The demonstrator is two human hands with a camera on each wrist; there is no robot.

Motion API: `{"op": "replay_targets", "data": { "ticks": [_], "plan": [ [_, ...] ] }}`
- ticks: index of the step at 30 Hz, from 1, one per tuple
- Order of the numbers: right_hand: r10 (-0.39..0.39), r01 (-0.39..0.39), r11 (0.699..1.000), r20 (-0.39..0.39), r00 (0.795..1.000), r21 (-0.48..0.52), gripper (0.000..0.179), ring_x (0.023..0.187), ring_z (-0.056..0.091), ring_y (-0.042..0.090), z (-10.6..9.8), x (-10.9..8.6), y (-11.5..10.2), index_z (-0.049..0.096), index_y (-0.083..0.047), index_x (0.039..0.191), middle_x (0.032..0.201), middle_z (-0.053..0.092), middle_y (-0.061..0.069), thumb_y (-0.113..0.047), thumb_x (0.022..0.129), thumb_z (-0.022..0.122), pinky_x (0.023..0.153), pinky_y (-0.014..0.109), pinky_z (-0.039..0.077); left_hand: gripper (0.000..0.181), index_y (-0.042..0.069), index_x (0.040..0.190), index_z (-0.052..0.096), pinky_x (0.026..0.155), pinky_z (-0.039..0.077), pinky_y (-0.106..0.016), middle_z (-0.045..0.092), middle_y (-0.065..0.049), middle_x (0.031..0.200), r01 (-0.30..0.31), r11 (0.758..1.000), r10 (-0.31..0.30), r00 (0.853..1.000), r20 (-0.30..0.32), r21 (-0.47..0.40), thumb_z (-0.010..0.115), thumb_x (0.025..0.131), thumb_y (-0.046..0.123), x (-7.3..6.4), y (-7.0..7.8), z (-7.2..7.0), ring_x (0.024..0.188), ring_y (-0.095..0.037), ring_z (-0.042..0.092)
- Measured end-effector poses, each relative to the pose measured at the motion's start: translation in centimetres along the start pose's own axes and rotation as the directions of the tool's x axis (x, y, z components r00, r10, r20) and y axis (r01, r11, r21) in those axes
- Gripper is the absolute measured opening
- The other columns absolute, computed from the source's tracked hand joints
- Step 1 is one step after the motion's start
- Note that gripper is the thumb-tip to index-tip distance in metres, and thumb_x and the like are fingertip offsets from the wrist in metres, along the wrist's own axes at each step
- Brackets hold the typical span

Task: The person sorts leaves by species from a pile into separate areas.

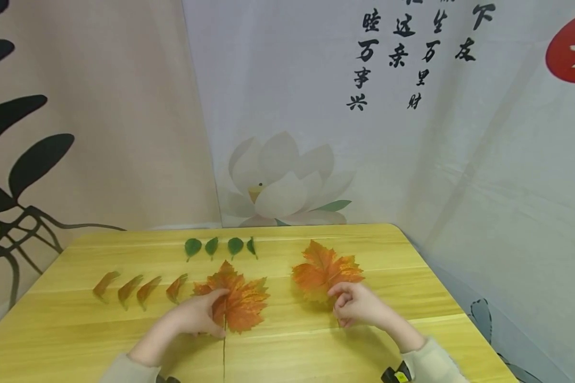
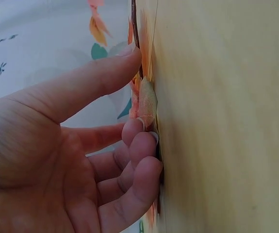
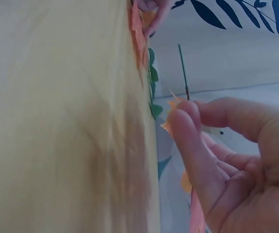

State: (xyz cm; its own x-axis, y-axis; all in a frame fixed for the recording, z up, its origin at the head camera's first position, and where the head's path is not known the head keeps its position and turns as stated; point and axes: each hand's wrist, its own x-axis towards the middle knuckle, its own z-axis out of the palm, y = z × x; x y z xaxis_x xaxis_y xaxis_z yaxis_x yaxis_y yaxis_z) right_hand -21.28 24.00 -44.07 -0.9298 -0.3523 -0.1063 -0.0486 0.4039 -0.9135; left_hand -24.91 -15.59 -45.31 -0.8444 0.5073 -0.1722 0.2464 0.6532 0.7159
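Two maple leaves (image 1: 241, 300), eight small leaves (image 1: 193, 247)

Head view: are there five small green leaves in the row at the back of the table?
No, the row of green leaves at the back of the table holds four, not five.

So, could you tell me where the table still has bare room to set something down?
Bare wood runs along the near table edge, at the far right corner, and the far left beyond the small orange leaves. The middle is crowded: green leaves, both maple leaves, both hands.
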Motion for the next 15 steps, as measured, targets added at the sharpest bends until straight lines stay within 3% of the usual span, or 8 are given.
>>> {"op": "replay_targets", "data": {
  "ticks": [15],
  "plan": [
    [0.024,-0.025,1.0,0.054,0.998,0.014,0.036,0.06,0.065,0.024,3.0,0.5,0.5,0.057,0.006,0.116,0.077,0.064,0.013,0.002,0.081,0.067,0.057,0.039,0.058,0.099,0.004,0.15,0.029,0.041,0.036,-0.021,0.057,-0.004,0.06,-0.001,1.0,0.001,1.0,0.018,-0.03,0.086,0.07,0.017,0.0,-0.2,-0.3,0.042,-0.008,0.038]
  ]
}}
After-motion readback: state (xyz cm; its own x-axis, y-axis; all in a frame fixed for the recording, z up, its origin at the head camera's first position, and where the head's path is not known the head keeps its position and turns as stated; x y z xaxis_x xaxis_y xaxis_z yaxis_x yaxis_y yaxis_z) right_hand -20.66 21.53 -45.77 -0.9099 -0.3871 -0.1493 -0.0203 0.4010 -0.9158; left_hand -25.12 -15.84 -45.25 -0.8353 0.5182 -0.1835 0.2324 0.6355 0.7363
